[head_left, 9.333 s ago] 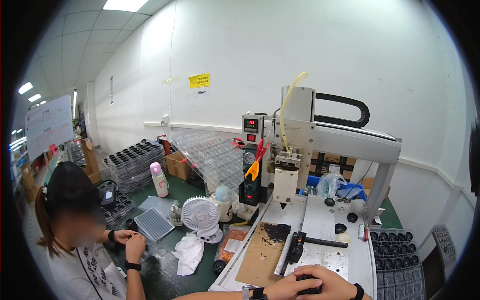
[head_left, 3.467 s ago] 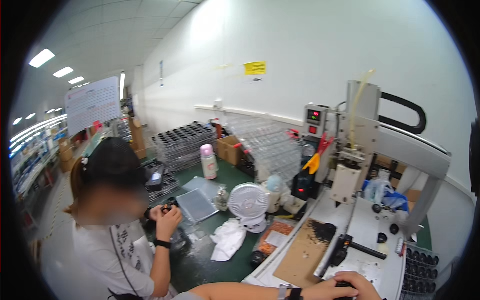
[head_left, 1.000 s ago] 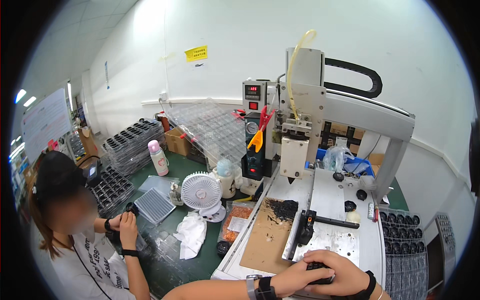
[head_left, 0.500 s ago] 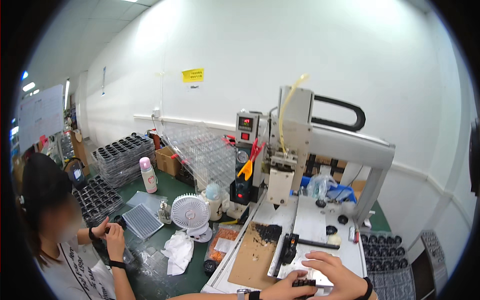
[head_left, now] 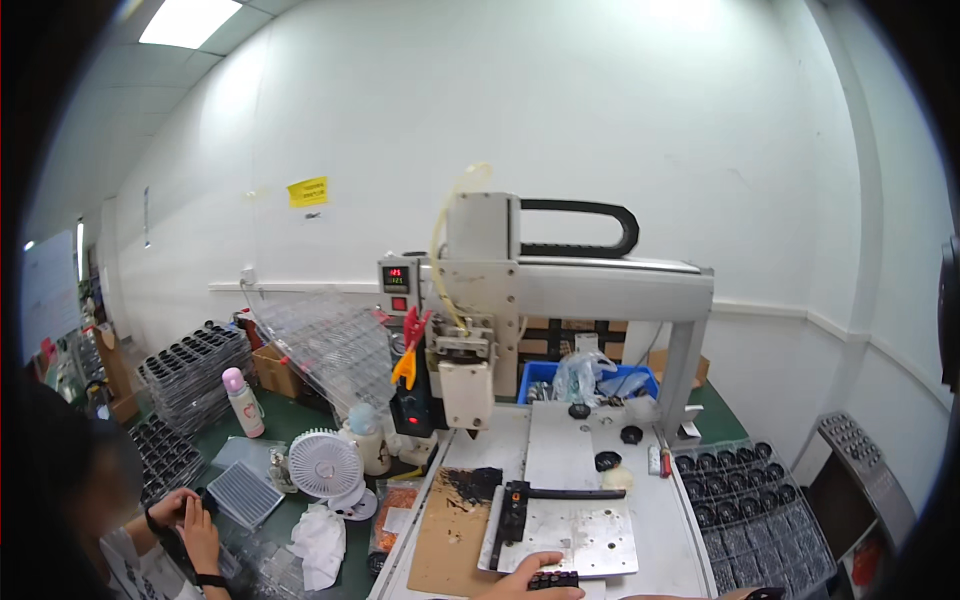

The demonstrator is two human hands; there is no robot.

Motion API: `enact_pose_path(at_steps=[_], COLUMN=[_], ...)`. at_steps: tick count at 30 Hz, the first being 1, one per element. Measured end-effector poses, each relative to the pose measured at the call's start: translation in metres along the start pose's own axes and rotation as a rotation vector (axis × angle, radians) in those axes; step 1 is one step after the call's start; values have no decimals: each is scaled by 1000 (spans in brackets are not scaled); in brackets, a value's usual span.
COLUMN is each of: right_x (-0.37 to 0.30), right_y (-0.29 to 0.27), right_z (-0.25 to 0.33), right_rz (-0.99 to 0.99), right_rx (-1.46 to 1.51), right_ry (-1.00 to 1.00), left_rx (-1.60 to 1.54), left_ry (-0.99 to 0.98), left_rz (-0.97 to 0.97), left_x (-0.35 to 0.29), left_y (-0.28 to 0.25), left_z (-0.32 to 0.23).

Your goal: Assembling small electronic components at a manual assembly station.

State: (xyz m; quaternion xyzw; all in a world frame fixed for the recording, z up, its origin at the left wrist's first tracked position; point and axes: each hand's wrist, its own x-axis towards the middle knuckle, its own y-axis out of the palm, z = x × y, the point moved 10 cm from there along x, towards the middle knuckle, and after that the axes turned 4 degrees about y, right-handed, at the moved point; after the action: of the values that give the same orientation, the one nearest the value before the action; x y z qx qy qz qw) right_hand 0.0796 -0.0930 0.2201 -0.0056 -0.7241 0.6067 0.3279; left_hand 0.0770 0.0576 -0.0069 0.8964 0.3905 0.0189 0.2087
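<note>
Left hand (head_left: pixel 526 578) gripped ribbed black part (head_left: pixel 553 580) near metal plate (head_left: pixel 590 530)

The ribbed black part sat between five and six o'clock in the view, by the near edge of the metal plate (whether it touched the plate could not be told). The left hand was closed on it, one digit along its far side and another along its near side. Of the right hand (head_left: pixel 690 597) only a sliver showed at the lower edge, so its grip could not be told.

With the left hand as the dial's centre, a brown board (head_left: pixel 440 560) smeared with black lay at ten, and a machine head (head_left: pixel 466 395) hung at eleven. A blue bin (head_left: pixel 534 381) stood at twelve, a tray of black round parts (head_left: pixel 757 550) at two, and a co-worker's hands (head_left: pixel 197 530) were at nine.
</note>
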Motion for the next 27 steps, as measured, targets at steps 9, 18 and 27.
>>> enact_pose_path(at_steps=[9, 18, 27], right_x=[2, -4, -35], right_y=[25, -1, 0], right_z=[-5, 26, 19], right_rz=[197, -252, -883], right_rx=[40, -505, -367], right_ry=[38, -349, -615], left_rx=[99, 73, 51], left_ry=[-83, 146, 110], left_rz=[79, 77, 65], left_x=[-2, -6, -4], left_y=[1, 6, 10], left_z=[1, -14, -13])
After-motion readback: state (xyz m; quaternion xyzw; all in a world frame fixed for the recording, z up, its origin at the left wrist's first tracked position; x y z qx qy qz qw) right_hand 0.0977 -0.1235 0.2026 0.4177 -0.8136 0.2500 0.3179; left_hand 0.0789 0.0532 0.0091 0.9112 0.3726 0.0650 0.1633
